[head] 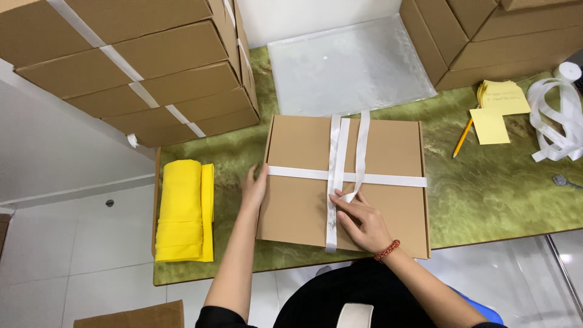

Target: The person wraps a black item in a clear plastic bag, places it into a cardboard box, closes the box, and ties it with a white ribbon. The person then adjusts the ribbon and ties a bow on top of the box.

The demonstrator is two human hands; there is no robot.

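Pinching white ribbon point(344, 177) w/ right hand point(358, 222); left hand point(254, 187) flat, open on box point(388, 206) edge.

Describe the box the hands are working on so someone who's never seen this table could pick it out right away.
On the green marbled table, between two stacks of brown cartons, one flat cardboard box lies alone at the front edge. The left hand steadies its side and the right hand pinches white ribbon crossed over its lid.
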